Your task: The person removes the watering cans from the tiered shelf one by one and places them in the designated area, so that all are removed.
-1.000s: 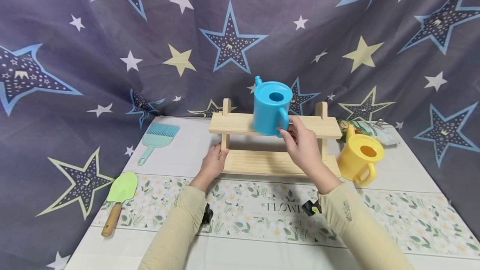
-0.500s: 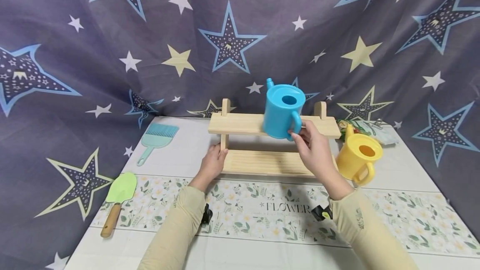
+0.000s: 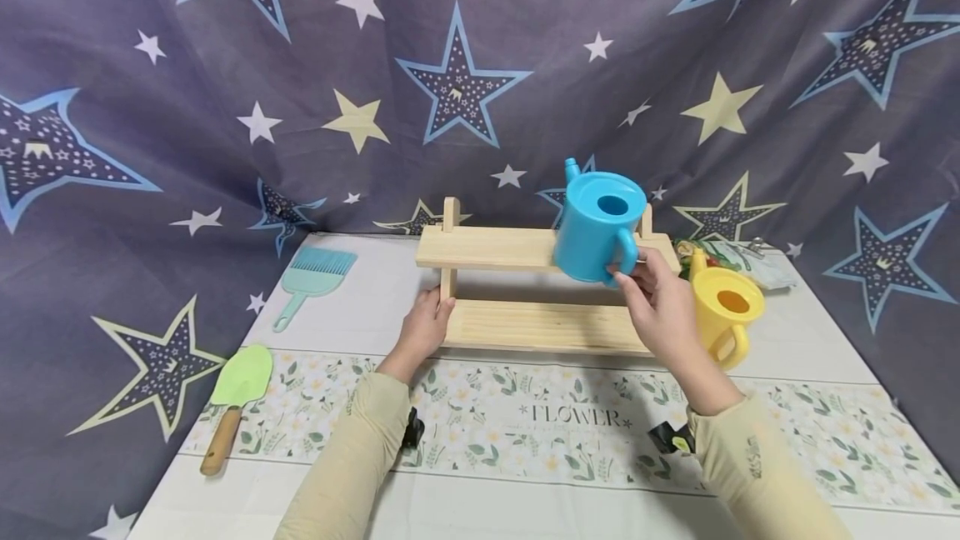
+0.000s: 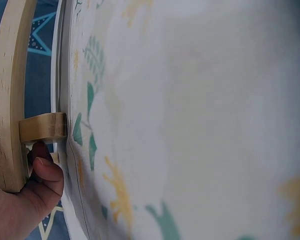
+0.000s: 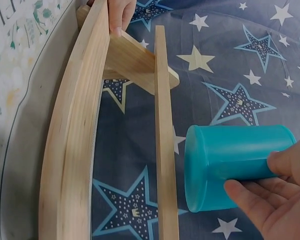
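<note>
A blue watering can [image 3: 597,227] is held upright close over the right part of a two-tier wooden shelf's upper board [image 3: 487,248]. My right hand [image 3: 660,307] pinches its handle, thumb and fingers around the lower part. In the right wrist view a narrow gap shows between the can's base [image 5: 195,167] and the board. My left hand [image 3: 425,325] grips the shelf's left end, by the side post [image 3: 448,282] and lower board [image 3: 540,325]. Curled fingers [image 4: 49,170] show under that board's end in the left wrist view.
A yellow watering can [image 3: 727,307] stands right of the shelf, partly behind my right hand. Behind it lies a clear plastic bag [image 3: 765,265]. On the left are a teal hand brush [image 3: 315,273] and a green trowel [image 3: 243,377] with a wooden handle. A star-patterned curtain [image 3: 480,107] hangs behind.
My right hand has carried the blue watering can rightward along the upper board, from near its middle to its right part. My left hand keeps its hold on the shelf.
</note>
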The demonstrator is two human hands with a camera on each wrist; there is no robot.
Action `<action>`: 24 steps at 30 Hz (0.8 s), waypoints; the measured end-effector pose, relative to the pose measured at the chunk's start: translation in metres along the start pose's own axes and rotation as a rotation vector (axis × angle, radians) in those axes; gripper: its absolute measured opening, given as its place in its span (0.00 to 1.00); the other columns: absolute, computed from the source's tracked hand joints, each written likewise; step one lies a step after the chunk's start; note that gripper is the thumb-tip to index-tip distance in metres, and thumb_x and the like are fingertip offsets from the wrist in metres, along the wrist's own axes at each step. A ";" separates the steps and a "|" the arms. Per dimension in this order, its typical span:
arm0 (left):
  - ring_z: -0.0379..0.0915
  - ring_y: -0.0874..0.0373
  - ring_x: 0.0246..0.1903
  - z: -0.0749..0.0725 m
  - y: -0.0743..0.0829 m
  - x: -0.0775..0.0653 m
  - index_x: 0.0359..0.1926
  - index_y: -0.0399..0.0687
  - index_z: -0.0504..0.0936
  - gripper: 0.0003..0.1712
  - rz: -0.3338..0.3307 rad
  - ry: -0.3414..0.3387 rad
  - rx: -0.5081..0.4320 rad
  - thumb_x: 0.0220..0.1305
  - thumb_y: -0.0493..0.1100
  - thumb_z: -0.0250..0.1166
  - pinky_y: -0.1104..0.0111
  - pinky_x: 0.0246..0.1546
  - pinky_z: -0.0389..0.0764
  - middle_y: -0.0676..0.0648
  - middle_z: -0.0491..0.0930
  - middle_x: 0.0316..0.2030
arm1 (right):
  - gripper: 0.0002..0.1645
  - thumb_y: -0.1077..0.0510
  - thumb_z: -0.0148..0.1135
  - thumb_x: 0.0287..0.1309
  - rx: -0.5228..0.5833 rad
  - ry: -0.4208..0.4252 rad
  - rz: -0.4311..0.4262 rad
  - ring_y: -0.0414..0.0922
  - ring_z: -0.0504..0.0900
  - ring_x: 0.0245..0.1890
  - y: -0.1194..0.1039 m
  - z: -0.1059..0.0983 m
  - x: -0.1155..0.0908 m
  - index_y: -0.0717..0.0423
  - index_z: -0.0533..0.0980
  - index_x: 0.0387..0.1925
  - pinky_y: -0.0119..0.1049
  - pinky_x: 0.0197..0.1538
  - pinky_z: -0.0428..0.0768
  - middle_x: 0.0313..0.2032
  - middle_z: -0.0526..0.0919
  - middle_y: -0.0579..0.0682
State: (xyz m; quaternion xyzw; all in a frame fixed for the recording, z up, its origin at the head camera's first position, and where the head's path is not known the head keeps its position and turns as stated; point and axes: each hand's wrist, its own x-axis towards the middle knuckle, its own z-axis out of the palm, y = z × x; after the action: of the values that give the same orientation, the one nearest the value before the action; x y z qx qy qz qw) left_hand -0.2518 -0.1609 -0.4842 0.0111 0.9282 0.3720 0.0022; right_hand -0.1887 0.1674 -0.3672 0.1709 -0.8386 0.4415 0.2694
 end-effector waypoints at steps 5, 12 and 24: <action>0.68 0.42 0.59 0.000 -0.001 0.000 0.73 0.41 0.59 0.30 0.005 -0.002 0.002 0.78 0.52 0.44 0.48 0.60 0.69 0.37 0.68 0.58 | 0.15 0.68 0.61 0.64 0.020 0.010 0.020 0.55 0.85 0.44 0.003 -0.010 -0.005 0.67 0.72 0.52 0.15 0.45 0.74 0.43 0.85 0.61; 0.68 0.42 0.59 -0.001 -0.002 0.000 0.72 0.41 0.60 0.30 0.012 -0.002 -0.004 0.78 0.52 0.45 0.48 0.61 0.68 0.37 0.68 0.58 | 0.16 0.68 0.61 0.63 -0.033 0.030 0.025 0.58 0.84 0.44 0.008 -0.022 -0.012 0.68 0.72 0.52 0.13 0.45 0.71 0.43 0.85 0.62; 0.68 0.42 0.59 -0.002 0.000 -0.001 0.72 0.40 0.60 0.31 -0.001 -0.008 -0.001 0.78 0.53 0.45 0.48 0.61 0.69 0.38 0.68 0.58 | 0.18 0.61 0.60 0.67 -0.137 0.043 0.085 0.38 0.84 0.45 0.015 -0.044 -0.023 0.63 0.72 0.55 0.12 0.44 0.72 0.44 0.85 0.58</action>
State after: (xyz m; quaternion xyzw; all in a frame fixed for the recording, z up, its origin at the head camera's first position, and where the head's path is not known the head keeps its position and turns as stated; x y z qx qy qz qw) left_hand -0.2511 -0.1619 -0.4828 0.0120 0.9279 0.3726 0.0061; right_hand -0.1654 0.2131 -0.3702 0.1068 -0.8673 0.3977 0.2796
